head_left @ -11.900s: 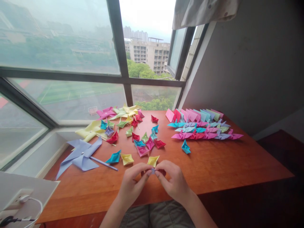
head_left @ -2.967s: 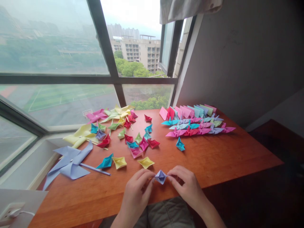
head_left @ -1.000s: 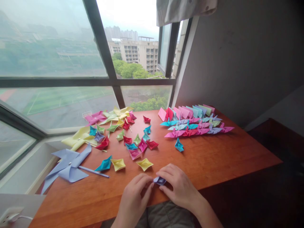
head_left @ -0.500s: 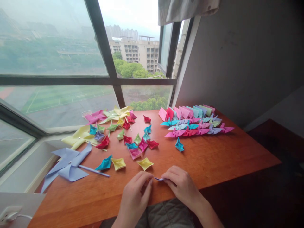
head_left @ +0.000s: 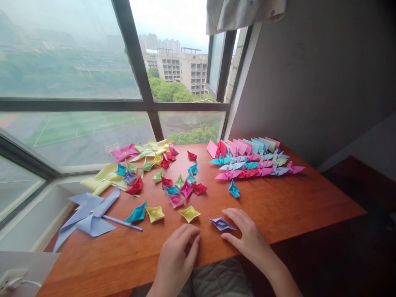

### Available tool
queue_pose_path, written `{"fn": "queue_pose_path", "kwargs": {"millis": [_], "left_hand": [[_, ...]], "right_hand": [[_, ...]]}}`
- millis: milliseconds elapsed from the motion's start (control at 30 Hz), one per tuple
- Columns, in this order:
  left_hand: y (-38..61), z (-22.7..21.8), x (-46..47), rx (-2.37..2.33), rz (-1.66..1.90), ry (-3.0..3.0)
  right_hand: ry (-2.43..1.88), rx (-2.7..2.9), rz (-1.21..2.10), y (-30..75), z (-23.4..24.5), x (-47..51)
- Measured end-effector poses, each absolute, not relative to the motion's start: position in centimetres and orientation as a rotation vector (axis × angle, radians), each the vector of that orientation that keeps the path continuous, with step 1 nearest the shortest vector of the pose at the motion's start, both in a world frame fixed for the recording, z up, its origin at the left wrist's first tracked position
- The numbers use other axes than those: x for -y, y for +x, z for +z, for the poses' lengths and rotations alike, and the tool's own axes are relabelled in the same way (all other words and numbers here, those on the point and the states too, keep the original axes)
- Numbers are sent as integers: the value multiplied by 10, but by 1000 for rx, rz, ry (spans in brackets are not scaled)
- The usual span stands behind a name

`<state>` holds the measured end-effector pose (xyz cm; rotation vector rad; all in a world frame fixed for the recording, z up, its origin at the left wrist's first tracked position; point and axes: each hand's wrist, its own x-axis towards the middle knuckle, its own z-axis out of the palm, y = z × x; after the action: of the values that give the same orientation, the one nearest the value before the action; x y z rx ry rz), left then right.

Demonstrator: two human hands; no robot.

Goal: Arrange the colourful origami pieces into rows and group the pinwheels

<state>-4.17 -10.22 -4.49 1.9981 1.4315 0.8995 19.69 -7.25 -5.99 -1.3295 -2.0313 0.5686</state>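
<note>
A purple paper boat (head_left: 221, 224) rests on the wooden table in front of me, its two points to left and right. My right hand (head_left: 247, 235) is beside its right end, thumb and fingers spread around that tip with a gap between them. To the left of the boat, my left hand (head_left: 181, 251) hovers low near the table edge. Its fingers are loosely curled, thumb and index fingertip slightly apart, and nothing shows in them. Just beyond the left hand sits a yellow paper boat (head_left: 189, 213). A blue paper boat (head_left: 234, 189) stands farther off, beyond the right hand.
Several folded boats, among them a pink boat (head_left: 176, 200), cluster mid-table. A purple pinwheel (head_left: 91, 212) and a yellow pinwheel (head_left: 103, 178) lie at left. Rows of paper cranes (head_left: 260, 170) fill the back right. Windows border the table (head_left: 293, 206); a socket (head_left: 12, 280) is lower left.
My right hand has let go of the purple boat and opened. The boat, earlier between both hands' fingertips, now lies farther forward and right on the table. My left hand has barely moved.
</note>
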Motion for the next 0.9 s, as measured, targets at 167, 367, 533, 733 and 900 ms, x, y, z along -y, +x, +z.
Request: {"fn": "queue_pose_path", "kwargs": {"millis": [167,367,533,733,900], "left_hand": [[-41,-42,104,-1442,894,1996],[-42,-45,104,-1447,872,2008],[-42,-44,104,-1464,848,2027],[-42,-43,103,-1474,862,2052],[-41,-44,103,-1462,864,2061]], "right_hand": [[-1408,2008,496,221,-59,84],[-1349,2109,440,227,-57,90],[-1257,2098,367,221,-64,83],[-1282,1899,276,224,-61,82],[-1532,1590,-91,246,-54,66]]}}
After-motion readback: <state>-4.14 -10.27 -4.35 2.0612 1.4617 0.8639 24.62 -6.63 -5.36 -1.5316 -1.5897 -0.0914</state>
